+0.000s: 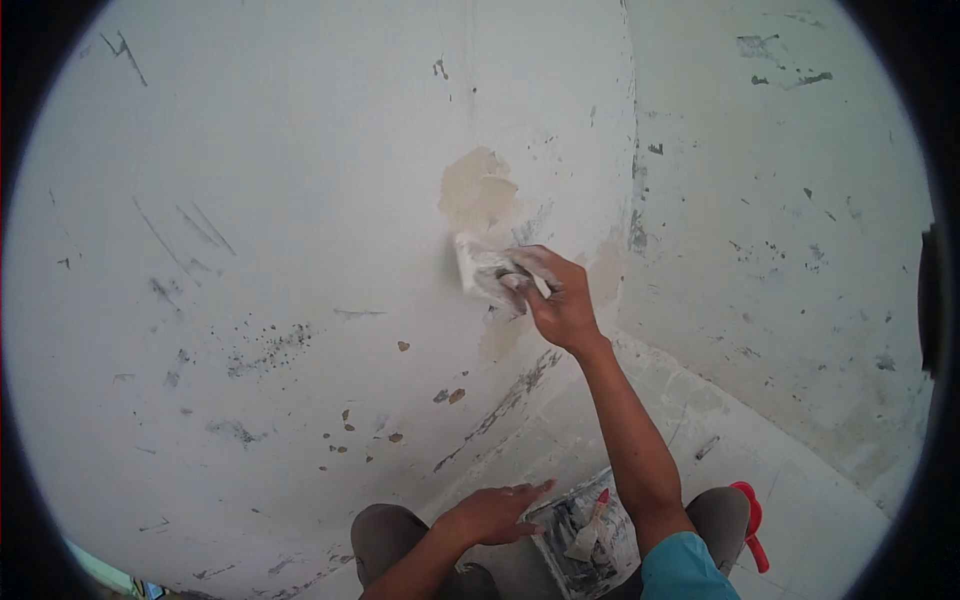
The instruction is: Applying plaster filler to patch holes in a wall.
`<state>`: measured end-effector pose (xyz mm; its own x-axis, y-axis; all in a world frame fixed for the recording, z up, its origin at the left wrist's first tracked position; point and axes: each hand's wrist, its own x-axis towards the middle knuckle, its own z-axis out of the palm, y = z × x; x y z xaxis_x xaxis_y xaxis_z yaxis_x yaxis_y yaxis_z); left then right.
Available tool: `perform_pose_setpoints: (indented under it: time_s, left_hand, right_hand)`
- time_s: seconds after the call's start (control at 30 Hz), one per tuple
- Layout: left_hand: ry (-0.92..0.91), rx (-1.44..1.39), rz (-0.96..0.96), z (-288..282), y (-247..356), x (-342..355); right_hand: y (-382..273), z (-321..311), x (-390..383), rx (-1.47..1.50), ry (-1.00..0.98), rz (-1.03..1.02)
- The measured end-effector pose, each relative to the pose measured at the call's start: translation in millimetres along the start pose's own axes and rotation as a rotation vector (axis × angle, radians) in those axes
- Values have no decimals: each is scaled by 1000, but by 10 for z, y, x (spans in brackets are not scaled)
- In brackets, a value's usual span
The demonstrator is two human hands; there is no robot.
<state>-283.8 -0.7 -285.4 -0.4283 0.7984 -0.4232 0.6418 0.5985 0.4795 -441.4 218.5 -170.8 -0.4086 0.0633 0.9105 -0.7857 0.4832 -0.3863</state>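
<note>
My right hand [560, 298] is closed around a putty-smeared flat spreader [480, 270], its pale blade against the white wall [300, 180]. Just above the blade is a beige patch of filler [478, 190] with a rough outline. Low down, my left hand [492, 514] has its fingers stretched out and its thumb apart, beside the left edge of a smeared tray [553, 553]; I cannot tell whether it touches the tray. In the tray lies a putty knife [588, 535] with a red-tipped handle, its blade coated with putty.
Chips and dark scuffs mark the wall, which meets a second wall [760, 220] at a corner on the right. A pale, dusty floor [660, 400] runs below. Beside my right knee [718, 515] is a red curved object [755, 530]. A small grey stick-like piece [707, 447] lies on the floor.
</note>
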Motion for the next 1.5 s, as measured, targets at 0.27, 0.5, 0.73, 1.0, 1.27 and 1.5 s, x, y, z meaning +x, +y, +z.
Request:
perform_pose_setpoints:
  time_s: [0.27, 0.5, 0.73, 1.0, 1.27, 1.5]
  left_hand:
    - [-29, -6, 16, 28, 82, 27]
    - [-1, -7, -34, 52, -33, -137]
    - [1, -13, -28, -26, -17, -308]
    - [9, -21, -1, 37, -51, -319]
    - [-18, -21, -41, -37, -82, -443]
    - [0, -39, -54, 4, -204, -433]
  right_hand:
    - [227, -211, 480, 318, 346, 403]
    - [174, 197, 489, 296, 462, 394]
    - [-148, 377, 627, 330, 608, 508]
    - [-480, 466, 975, 151, 639, 517]
    - [-1019, 511, 1091, 271, 502, 343]
    - [-557, 362, 177, 315, 557, 355]
